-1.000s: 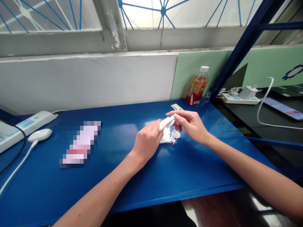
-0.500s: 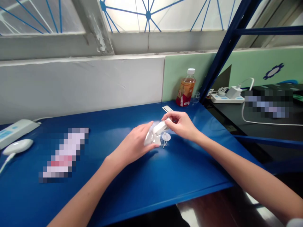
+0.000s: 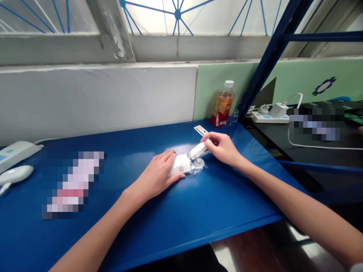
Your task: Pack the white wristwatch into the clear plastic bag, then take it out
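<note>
Since the earlier moment, both hands have come down, and the small white box that was lifted now lies flat on the blue table, near its middle. The left hand holds this box against the table: the fingers lie close together along its far side and the thumb closes on the near edge. Just to the right, the right hand pinches a white oblong device with its fingertips clamped on the upper end. The device is tilted, and its lower end points down to the box. Under it a clear round part lies on the table, touching the corner of the box or nearly so; I cannot tell which.

Behind the right hand a white strip lies flat. An orange drink bottle stands upright at the far edge, before a green partition. Far to the left are a white mouse and a power strip.
</note>
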### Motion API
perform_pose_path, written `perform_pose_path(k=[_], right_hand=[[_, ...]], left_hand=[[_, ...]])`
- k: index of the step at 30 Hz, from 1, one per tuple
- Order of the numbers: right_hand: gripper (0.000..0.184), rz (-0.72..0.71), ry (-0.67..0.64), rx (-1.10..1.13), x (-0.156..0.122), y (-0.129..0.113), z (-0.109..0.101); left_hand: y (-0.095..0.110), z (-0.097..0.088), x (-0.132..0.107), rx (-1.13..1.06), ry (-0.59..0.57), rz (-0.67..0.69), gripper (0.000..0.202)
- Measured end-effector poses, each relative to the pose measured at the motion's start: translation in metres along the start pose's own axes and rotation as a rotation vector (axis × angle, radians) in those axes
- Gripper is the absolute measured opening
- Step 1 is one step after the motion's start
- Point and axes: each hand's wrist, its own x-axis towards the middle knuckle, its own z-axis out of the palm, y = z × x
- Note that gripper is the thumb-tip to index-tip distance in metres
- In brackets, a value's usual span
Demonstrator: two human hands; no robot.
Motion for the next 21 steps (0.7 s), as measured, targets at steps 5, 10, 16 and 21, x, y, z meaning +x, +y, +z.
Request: perform_pose_path(k=[5,10,16,21], right_hand=[[0.013,0.059,-0.042,0.026,0.002,0.005,-0.004],[0.017,0.113,-0.183,0.193,-0.004,0.001,0.003],[0.023,-0.219,-0.217,-0.260,-0.019,-0.008,0.011],[0.032,-0.254,-0.259,-0.512,-0.019,-0.003,0.009]], left_hand=[[0.003,0.001,-0.001,-0.006,0.044,-0.030,0.047],[0.005,0.003,0.000,-0.004,0.084,-0.031,0.042],[0.007,0.004,-0.001,0.056,0.098,-0.007,0.045],[0.005,0.006,-0.002,0.041,0.094,-0.006,0.047]])
